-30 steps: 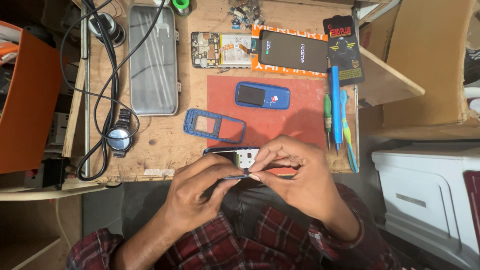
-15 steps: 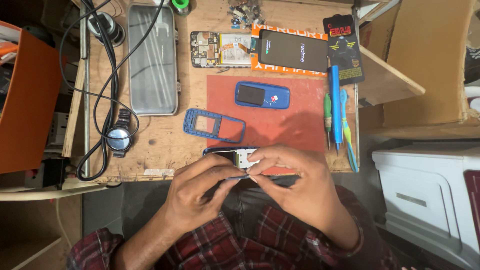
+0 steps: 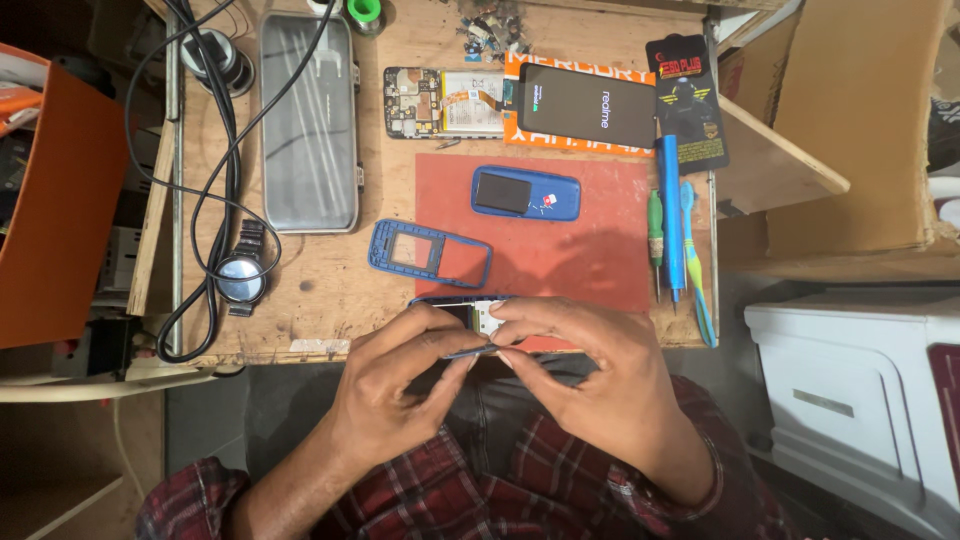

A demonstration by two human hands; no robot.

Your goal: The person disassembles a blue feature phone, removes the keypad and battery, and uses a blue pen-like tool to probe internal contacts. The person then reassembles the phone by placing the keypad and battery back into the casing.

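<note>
My left hand [image 3: 400,375] and my right hand [image 3: 590,375] both grip a small opened blue phone body [image 3: 470,312] at the near edge of the wooden table; its white inner board shows between my fingers. Just beyond it lies a blue front frame [image 3: 430,253] with empty window openings. A blue phone piece with a dark screen [image 3: 527,193] rests on the red mat [image 3: 590,250].
A black smartphone [image 3: 588,105] and an opened phone board [image 3: 445,102] lie at the back. Screwdrivers and a blue tool [image 3: 668,220] sit at the mat's right edge. A grey tray [image 3: 308,125], black cables [image 3: 215,180], a wristwatch [image 3: 241,277] and an orange box [image 3: 55,210] are left.
My hands have stayed over the phone body, with only small finger shifts. Nothing on the table has moved.
</note>
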